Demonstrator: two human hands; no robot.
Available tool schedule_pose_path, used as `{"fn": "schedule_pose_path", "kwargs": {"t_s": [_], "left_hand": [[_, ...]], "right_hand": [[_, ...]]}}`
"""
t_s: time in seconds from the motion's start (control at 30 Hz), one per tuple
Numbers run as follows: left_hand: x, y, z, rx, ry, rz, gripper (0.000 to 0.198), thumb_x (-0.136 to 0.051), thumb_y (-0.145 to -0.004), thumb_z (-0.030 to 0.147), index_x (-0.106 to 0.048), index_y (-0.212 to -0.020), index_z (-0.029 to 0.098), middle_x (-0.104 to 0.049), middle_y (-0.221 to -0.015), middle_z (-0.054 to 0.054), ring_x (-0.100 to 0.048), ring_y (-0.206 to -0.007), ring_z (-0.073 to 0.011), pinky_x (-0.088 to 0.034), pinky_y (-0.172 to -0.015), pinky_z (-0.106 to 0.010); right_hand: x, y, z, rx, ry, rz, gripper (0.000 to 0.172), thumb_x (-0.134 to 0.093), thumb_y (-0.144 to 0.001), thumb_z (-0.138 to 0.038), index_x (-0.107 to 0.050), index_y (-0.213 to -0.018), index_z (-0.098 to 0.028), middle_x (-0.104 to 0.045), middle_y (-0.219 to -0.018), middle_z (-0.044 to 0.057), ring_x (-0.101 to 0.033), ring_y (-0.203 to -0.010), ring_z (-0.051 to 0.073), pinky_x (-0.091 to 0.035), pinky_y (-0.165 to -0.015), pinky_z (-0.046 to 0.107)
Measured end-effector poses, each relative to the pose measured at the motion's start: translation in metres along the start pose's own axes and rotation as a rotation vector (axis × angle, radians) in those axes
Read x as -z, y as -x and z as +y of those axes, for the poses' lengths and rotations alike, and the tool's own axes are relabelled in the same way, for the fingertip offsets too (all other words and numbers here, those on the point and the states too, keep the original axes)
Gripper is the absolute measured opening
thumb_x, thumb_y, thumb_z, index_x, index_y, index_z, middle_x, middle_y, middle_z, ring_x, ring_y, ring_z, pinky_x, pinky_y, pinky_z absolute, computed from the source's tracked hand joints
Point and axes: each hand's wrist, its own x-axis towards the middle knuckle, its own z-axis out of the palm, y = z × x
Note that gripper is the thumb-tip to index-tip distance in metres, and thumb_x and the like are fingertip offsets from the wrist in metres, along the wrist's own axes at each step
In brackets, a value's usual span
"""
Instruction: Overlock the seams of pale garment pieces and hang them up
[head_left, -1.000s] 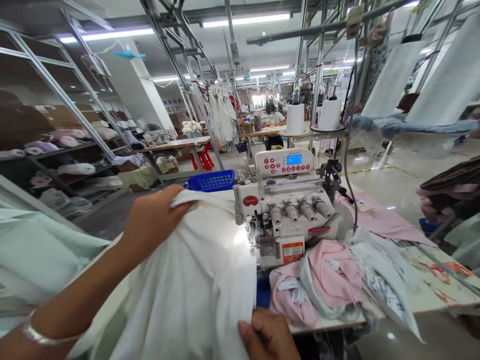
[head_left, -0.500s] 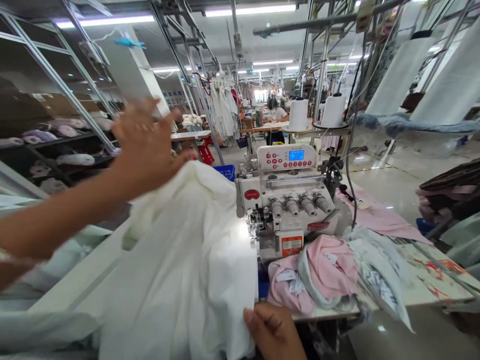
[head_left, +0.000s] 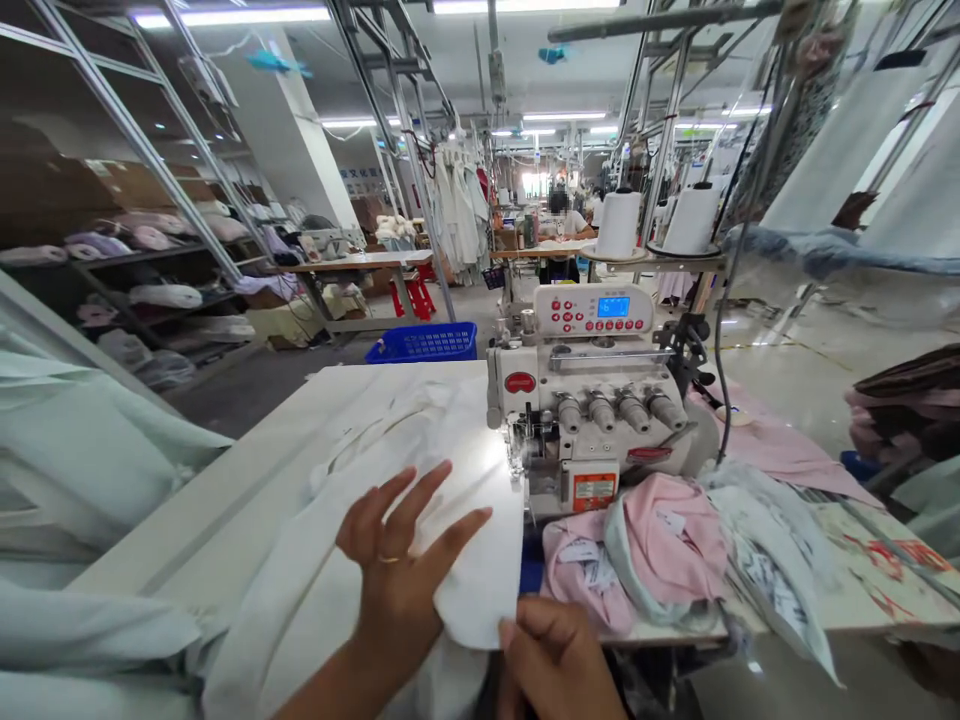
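White cloth (head_left: 442,440) lies on the worktop (head_left: 225,480) beside the overlock sewing machine (head_left: 585,400); left hand (head_left: 397,570) rests open on it, right hand (head_left: 555,660) curls at its front edge, grip indeterminate, with garment shelving (head_left: 127,290) beyond.

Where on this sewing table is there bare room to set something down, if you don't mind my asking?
The bare patch is the white tabletop, left of the white cloth under the left hand. The right hand is at the cloth's near edge. Right of that it is crowded: pink garments are heaped against the front of the sewing machine.
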Motion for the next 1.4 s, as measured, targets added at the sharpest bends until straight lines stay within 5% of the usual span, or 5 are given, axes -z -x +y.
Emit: {"fn": "schedule_pose_path", "kwargs": {"t_s": [0.27,0.77,1.07,1.27,1.4], "left_hand": [[0.011,-0.025,-0.039,-0.545,0.253,-0.335,0.041,-0.036,-0.099,0.006,-0.061,-0.130,0.019,-0.068,-0.130,-0.003,-0.053,-0.132,-0.0129,-0.026,-0.122,-0.032],[-0.074,-0.097,-0.087,-0.096,0.443,-0.577,0.058,-0.039,-0.077,-0.003,-0.072,-0.118,0.020,-0.071,-0.124,-0.005,-0.063,-0.121,-0.0189,-0.048,-0.109,-0.039],[0.053,-0.006,-0.004,-0.124,0.319,-0.438,0.059,-0.046,-0.094,0.016,-0.035,-0.152,0.020,-0.048,-0.152,-0.009,-0.043,-0.141,-0.0213,-0.041,-0.115,-0.038],[0.119,-0.125,0.011,-0.066,0.658,-0.827,0.041,-0.039,-0.103,0.042,-0.061,-0.079,0.017,-0.060,-0.071,0.002,-0.056,-0.066,-0.0108,-0.045,-0.062,-0.022],[0.146,-0.208,0.015,-0.205,0.376,-0.188,0.033,-0.054,-0.098,0.036,-0.058,-0.073,0.015,-0.044,-0.066,0.004,-0.040,-0.063,-0.0081,-0.031,-0.062,-0.022]], "right_hand": [[0.011,-0.049,-0.030,0.089,-0.040,0.121,0.056,-0.071,-0.079,-0.065,-0.051,-0.054,-0.019,-0.052,-0.032,-0.002,-0.044,-0.028,0.008,-0.034,-0.035,0.014],[0.000,-0.029,-0.020,0.065,-0.103,0.098,0.058,-0.077,-0.075,-0.066,-0.072,-0.060,-0.011,-0.069,-0.061,0.007,-0.063,-0.042,0.010,-0.036,-0.035,0.012],[0.000,-0.023,-0.051,0.127,0.114,0.005,0.045,-0.052,-0.094,-0.060,-0.057,-0.080,-0.018,-0.053,-0.053,-0.004,-0.044,-0.038,0.009,-0.030,-0.037,0.018],[-0.024,0.036,-0.126,0.914,0.608,0.016,0.020,-0.044,-0.105,-0.028,-0.059,-0.093,-0.022,-0.059,-0.089,0.001,-0.058,-0.083,0.016,-0.044,-0.072,0.026],[-0.047,0.057,-0.133,0.740,0.267,0.003,0.040,-0.047,-0.102,-0.056,-0.048,-0.133,-0.030,-0.060,-0.130,0.004,-0.057,-0.119,0.021,-0.051,-0.091,0.026]]}}
